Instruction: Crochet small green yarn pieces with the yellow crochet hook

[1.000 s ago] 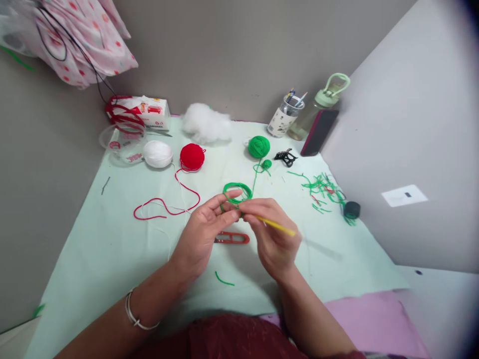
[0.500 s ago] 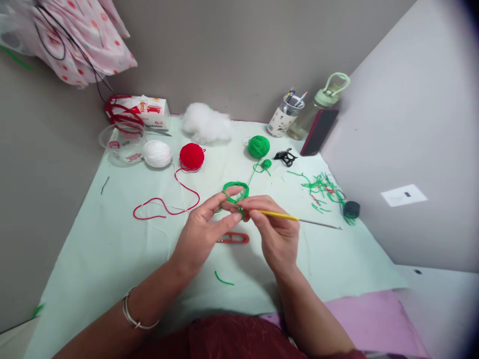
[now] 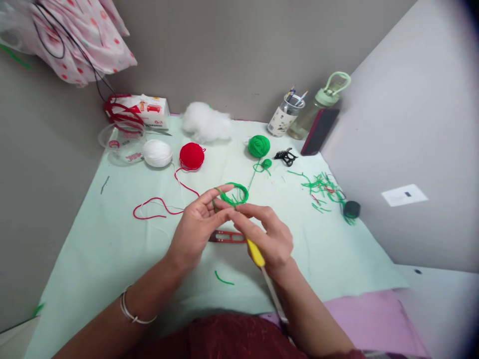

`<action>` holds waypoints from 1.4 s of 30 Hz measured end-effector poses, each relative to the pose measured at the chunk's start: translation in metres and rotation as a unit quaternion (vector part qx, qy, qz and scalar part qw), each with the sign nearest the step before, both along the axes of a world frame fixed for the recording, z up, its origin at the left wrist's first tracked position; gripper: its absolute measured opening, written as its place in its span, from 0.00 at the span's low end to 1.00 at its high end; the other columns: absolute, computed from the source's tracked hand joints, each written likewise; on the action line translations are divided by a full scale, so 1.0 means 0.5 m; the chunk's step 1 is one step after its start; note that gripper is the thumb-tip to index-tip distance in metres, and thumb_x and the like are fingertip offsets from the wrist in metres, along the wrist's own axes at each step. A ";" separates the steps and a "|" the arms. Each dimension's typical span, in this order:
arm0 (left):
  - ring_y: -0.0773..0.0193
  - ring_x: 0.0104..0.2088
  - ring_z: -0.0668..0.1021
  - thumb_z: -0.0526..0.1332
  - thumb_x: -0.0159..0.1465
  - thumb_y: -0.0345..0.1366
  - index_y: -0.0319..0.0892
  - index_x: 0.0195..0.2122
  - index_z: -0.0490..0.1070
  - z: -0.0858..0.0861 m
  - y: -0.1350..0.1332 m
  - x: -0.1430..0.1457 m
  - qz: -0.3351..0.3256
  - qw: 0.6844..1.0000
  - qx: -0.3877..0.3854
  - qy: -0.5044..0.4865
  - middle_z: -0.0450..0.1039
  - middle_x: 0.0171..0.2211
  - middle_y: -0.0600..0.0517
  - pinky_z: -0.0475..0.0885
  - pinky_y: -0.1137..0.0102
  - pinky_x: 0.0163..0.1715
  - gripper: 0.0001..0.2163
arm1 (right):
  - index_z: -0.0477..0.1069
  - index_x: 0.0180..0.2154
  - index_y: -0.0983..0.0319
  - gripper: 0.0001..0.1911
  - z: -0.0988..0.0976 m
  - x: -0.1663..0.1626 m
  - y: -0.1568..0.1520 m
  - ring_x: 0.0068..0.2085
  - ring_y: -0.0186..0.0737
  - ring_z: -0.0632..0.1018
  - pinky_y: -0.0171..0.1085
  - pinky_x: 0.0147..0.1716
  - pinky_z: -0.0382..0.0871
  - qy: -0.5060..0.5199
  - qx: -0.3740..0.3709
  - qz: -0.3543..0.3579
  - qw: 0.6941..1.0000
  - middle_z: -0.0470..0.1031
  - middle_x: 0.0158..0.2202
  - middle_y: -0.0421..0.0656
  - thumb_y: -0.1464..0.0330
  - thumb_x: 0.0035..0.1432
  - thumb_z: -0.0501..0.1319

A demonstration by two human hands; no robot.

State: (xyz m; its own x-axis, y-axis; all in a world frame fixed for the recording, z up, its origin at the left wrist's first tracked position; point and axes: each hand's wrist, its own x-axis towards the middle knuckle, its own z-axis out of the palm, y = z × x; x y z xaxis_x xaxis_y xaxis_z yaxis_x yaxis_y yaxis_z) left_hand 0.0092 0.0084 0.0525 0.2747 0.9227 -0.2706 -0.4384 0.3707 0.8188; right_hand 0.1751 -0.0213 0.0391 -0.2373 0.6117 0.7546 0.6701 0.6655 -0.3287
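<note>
My left hand (image 3: 196, 224) pinches green yarn (image 3: 243, 194), with a strand looped round its raised forefinger. A ring of the green yarn stands above the fingertips, and one strand runs up to a green yarn ball (image 3: 259, 146). In my right hand (image 3: 267, 234) is a crochet hook (image 3: 256, 253) with a yellow grip; its rear metal end points down toward my body. Both sets of fingertips meet at the yarn, hiding the hook's working tip. Below them, partly covered, lie orange thread snips (image 3: 228, 237).
A red yarn ball (image 3: 192, 156), a white yarn ball (image 3: 157, 153) and fluffy stuffing (image 3: 206, 122) sit toward the back. At right are green yarn scraps (image 3: 322, 187), a black claw clip (image 3: 286, 157), a pencil cup (image 3: 285, 117), a bottle (image 3: 318, 107) and a phone (image 3: 320, 132).
The crochet hook has swung from pointing right to pointing down toward my body. My right hand has turned and shifted slightly left. More of the snips shows on their left side.
</note>
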 end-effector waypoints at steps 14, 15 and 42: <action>0.65 0.40 0.79 0.75 0.60 0.33 0.47 0.52 0.82 0.008 -0.004 0.007 -0.033 0.998 -0.015 -0.046 0.78 0.35 0.54 0.76 0.71 0.44 0.18 | 0.83 0.44 0.56 0.08 0.014 -0.009 0.016 0.36 0.39 0.83 0.41 0.34 0.81 0.347 -0.189 0.080 0.915 0.85 0.41 0.44 0.69 0.71 0.64; 0.65 0.39 0.78 0.75 0.61 0.33 0.47 0.52 0.82 0.009 -0.006 0.010 -0.026 0.999 -0.010 -0.039 0.78 0.35 0.55 0.76 0.72 0.43 0.17 | 0.83 0.46 0.55 0.10 0.013 -0.012 0.014 0.38 0.40 0.84 0.41 0.36 0.82 0.319 -0.170 0.069 0.930 0.85 0.41 0.44 0.71 0.71 0.64; 0.64 0.42 0.77 0.72 0.62 0.34 0.47 0.51 0.83 0.004 -0.006 0.004 -0.007 1.000 0.000 0.009 0.76 0.36 0.55 0.71 0.69 0.47 0.15 | 0.80 0.46 0.55 0.11 0.014 0.007 0.011 0.32 0.35 0.84 0.38 0.34 0.82 0.353 -0.211 0.062 0.909 0.85 0.39 0.41 0.68 0.75 0.58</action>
